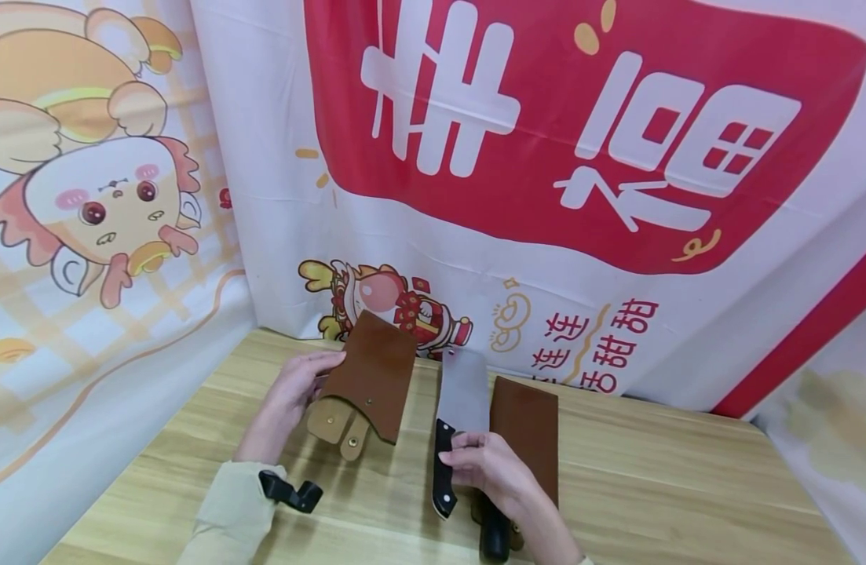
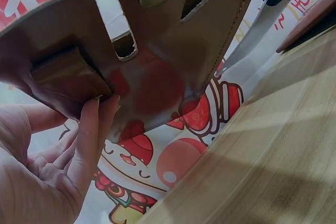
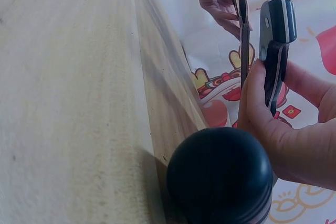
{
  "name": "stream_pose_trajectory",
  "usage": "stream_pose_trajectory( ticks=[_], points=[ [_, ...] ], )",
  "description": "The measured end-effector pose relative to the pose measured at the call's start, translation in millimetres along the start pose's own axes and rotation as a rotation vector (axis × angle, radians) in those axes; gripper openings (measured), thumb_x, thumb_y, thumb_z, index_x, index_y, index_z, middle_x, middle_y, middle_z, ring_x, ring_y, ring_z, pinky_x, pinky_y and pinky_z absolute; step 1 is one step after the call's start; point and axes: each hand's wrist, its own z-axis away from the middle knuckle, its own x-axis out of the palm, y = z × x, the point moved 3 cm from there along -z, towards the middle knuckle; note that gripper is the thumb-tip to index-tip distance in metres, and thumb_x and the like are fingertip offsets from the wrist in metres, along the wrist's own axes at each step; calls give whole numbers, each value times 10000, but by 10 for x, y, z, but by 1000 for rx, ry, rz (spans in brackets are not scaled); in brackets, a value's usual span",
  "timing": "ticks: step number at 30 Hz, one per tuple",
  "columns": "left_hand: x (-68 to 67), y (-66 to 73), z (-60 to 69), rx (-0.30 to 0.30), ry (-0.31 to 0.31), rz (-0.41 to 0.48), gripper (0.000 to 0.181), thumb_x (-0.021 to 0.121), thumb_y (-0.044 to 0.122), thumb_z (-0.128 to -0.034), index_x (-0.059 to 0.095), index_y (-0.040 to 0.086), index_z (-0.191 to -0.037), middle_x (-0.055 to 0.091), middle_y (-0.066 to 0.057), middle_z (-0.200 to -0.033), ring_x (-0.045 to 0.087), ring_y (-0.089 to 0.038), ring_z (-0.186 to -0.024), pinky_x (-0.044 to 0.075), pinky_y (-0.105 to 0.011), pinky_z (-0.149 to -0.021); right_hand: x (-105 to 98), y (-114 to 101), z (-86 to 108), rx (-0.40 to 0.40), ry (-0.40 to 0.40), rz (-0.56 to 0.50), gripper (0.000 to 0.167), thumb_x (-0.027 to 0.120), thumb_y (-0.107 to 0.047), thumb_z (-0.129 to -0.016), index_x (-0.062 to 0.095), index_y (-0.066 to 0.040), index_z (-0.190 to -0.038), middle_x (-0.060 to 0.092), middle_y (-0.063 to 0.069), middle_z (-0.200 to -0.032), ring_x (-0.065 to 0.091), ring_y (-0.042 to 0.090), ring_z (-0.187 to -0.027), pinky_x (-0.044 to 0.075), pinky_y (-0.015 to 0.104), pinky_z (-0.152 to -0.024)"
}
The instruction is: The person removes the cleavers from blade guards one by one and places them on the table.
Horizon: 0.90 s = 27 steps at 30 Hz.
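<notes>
My left hand [image 1: 296, 396] pinches the left edge of a brown leather knife sheath [image 1: 378, 369], held tilted above the table. Two tan flaps with metal snaps hang at its lower end; in the left wrist view the sheath [image 2: 157, 77] shows one snap and a slot close up. With fingers and thumb, my right hand [image 1: 492, 467] grips the black riveted handle of a cleaver [image 1: 463, 388], its broad blade pointing away and bare. The right wrist view shows that handle [image 3: 275, 45] end-on. Between the two hands, sheath and cleaver are apart.
A second brown leather sheath [image 1: 528, 424] lies right of the cleaver, partly behind my right hand, with a black handle [image 1: 495, 537] at its near end. Under everything is a light wooden table [image 1: 659, 486]. A printed cloth [image 1: 418, 212] hangs behind its far edge.
</notes>
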Motion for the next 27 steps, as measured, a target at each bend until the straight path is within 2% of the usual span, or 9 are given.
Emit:
stream_pose_trajectory(
  ticks=[7, 13, 16, 20, 23, 27],
  points=[
    [-17, -15, -17, -11, 2, -3, 122, 692, 180, -1003, 754, 117, -1087, 739, 85, -854, 636, -37, -712, 487, -180, -585, 6, 24, -20, 13, 14, -12, 170, 709, 38, -896, 585, -72, -859, 577, 16, -820, 638, 71, -671, 576, 254, -647],
    [-18, -30, -28, -17, -10, -3, 202, 695, 193, -1004, 739, 81, -1166, 738, 79, -867, 605, -43, -679, 474, -187, -569, -4, 52, -13, 18, 63, 4, 175, 723, 22, -883, 592, -16, -991, 505, 114, -1073, 586, 81, -653, 536, 238, -619],
    [-24, -43, -35, -18, -14, -2, 185, 696, 190, -1002, 747, 87, -1147, 739, 75, -864, 608, -44, -676, 479, -188, -571, 3, 64, -13, 21, 65, 9, 216, 719, 21, -885, 585, 16, -1053, 475, 155, -1149, 597, 91, -661, 541, 242, -628],
    [-32, -60, -42, -21, -26, -7, 140, 684, 182, -1006, 758, 107, -1099, 741, 72, -862, 627, -44, -690, 498, -189, -590, 7, 68, -15, 30, 59, 16, 208, 722, 14, -889, 592, 13, -1050, 515, 142, -1116, 611, 89, -661, 550, 241, -631],
    [-35, -73, -44, -31, -26, -14, 136, 683, 181, -1005, 765, 108, -1087, 747, 64, -874, 654, -55, -728, 522, -198, -626, 9, 72, -19, 30, 50, 22, 187, 725, 8, -890, 590, -8, -1017, 552, 103, -1031, 611, 82, -656, 553, 237, -627],
    [-44, -89, -43, -48, -17, -23, 200, 697, 192, -997, 760, 78, -1149, 756, 57, -905, 682, -70, -791, 541, -212, -680, 15, 92, -29, 31, 36, 31, 166, 719, 9, -896, 583, -34, -982, 582, 51, -917, 612, 76, -657, 556, 237, -627]
  ],
)
